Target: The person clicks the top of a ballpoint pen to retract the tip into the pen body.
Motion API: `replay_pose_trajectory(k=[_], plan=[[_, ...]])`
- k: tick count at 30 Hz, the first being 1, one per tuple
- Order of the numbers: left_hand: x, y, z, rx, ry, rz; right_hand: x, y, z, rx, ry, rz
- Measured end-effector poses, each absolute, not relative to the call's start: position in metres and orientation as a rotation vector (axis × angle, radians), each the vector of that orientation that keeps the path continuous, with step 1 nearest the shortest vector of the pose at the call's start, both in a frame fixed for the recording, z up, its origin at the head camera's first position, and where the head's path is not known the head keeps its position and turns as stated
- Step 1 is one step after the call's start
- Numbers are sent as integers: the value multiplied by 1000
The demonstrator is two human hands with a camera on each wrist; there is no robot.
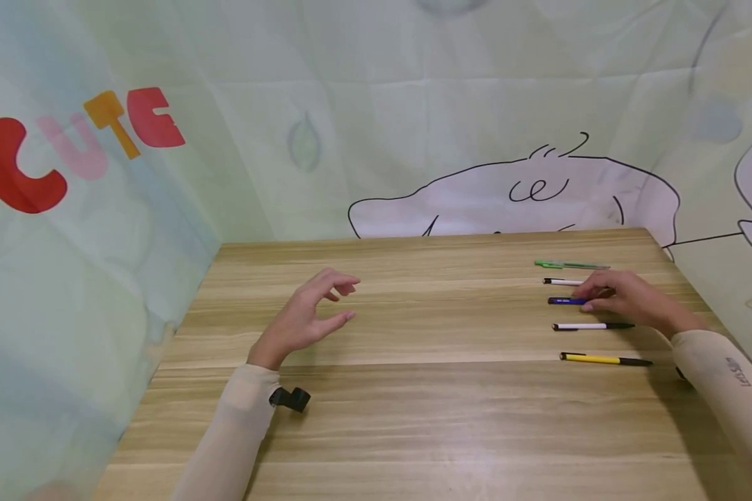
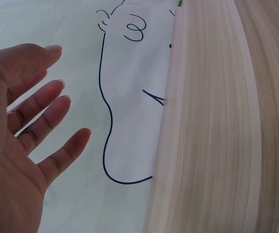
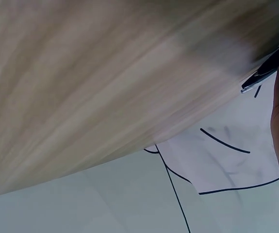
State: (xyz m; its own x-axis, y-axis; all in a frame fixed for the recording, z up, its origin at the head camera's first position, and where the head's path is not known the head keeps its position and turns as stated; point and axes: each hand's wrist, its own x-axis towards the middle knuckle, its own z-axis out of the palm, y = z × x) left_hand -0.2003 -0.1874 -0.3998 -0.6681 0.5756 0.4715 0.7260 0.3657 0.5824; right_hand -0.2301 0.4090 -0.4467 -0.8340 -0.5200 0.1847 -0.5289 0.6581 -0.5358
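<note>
On the table's right side, my right hand (image 1: 629, 298) pinches a blue pen (image 1: 562, 301) between thumb and fingers, its clip end sticking out to the left. A dark pen tip (image 3: 263, 75) shows beside that hand at the edge of the right wrist view. Just behind lies a white pen (image 1: 560, 282), partly covered by the fingers; a green pen (image 1: 570, 264) is farthest back. Nearer me lie a white pen with a black grip (image 1: 585, 326) and a yellow pen (image 1: 595, 358). My left hand (image 1: 303, 313) hovers over the left half, fingers loosely bent around nothing.
The pens lie in a column on a wood-grain table (image 1: 413, 417). A printed cloth (image 1: 382, 118) with a cartoon figure hangs beyond the back edge and along the sides. A black wrist camera (image 1: 291, 399) is on the left sleeve.
</note>
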Motion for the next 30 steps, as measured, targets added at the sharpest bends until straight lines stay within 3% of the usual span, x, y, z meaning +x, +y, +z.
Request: replay_pose_trajectory(k=[19, 30], plan=[[-201, -186, -398, -1189, -2437, -1172, -227, 410, -445, 892, -2832, 748], [-203, -180, -393, -1199, -2441, -1164, -223, 406, -431, 732, -2902, 768]])
